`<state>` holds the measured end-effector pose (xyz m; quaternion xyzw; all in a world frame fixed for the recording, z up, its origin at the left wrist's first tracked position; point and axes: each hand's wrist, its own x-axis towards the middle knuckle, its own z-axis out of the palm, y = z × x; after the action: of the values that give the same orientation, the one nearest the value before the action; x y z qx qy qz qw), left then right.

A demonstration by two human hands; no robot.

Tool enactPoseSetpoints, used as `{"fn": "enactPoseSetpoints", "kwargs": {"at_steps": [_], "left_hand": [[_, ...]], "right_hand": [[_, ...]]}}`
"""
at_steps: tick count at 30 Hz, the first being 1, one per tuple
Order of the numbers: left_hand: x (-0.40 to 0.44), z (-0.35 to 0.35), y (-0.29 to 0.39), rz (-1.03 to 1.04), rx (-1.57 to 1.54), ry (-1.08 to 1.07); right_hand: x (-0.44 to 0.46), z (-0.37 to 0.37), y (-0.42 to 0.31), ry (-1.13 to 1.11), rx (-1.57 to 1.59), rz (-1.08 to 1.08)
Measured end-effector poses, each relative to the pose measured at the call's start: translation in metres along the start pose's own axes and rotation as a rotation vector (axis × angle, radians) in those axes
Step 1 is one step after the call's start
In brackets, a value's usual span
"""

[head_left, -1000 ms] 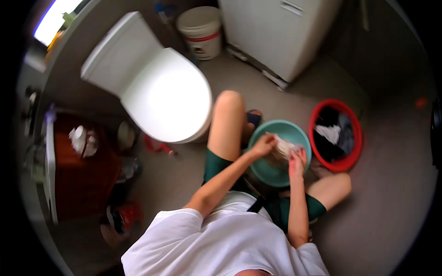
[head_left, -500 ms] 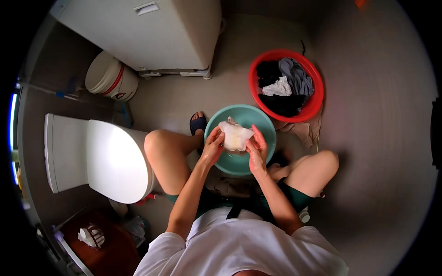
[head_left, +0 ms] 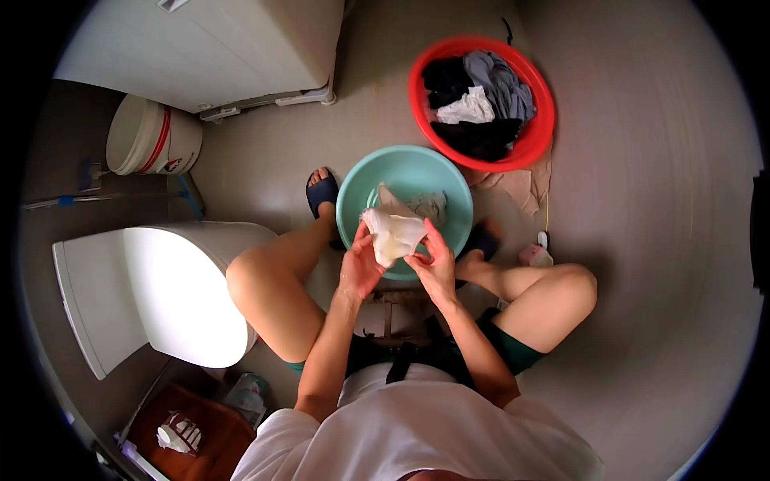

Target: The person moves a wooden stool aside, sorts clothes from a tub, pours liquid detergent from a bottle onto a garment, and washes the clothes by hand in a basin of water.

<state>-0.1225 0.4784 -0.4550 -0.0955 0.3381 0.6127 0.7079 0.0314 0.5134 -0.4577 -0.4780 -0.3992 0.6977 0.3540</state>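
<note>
A small wet white cloth [head_left: 395,231] with a yellowish patch is stretched between my two hands over the near side of a teal basin [head_left: 361,178]. My left hand [head_left: 362,264] pinches its left edge, and my right hand [head_left: 434,261] grips the right edge. One corner of the cloth hangs toward the basin's middle. Inside the basin, a greyish wet cloth [head_left: 431,207] lies to the right of the held one. What kind of garment the white cloth is, I cannot tell.
Beyond the teal basin stands a red basin [head_left: 546,104] of black, grey and white clothes. Beige fabric [head_left: 521,186] lies on the floor beside it. A toilet [head_left: 188,297], a white bucket [head_left: 156,136] and a white appliance [head_left: 233,48] are on the left.
The cloth has come nearer to me and been turned, with a corner now hanging out. The greyish cloth in the basin has come into sight. My view has shifted.
</note>
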Motion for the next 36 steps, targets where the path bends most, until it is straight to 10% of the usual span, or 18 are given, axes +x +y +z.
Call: {"fn": "enactPoseSetpoints", "kwargs": {"at_steps": [18,27,36], "left_hand": [[0.073,-0.03,-0.037,0.231,0.738,0.218],[0.046,-0.072,-0.038,0.221,1.421,0.377],[-0.092,0.092,0.031,0.8,1.537,0.002]], "right_hand": [[0.04,-0.058,0.035,-0.19,-0.263,-0.11],[0.024,-0.051,0.113,-0.541,-1.194,0.44],[0.046,-0.037,0.159,-0.42,-1.142,-0.327]]}}
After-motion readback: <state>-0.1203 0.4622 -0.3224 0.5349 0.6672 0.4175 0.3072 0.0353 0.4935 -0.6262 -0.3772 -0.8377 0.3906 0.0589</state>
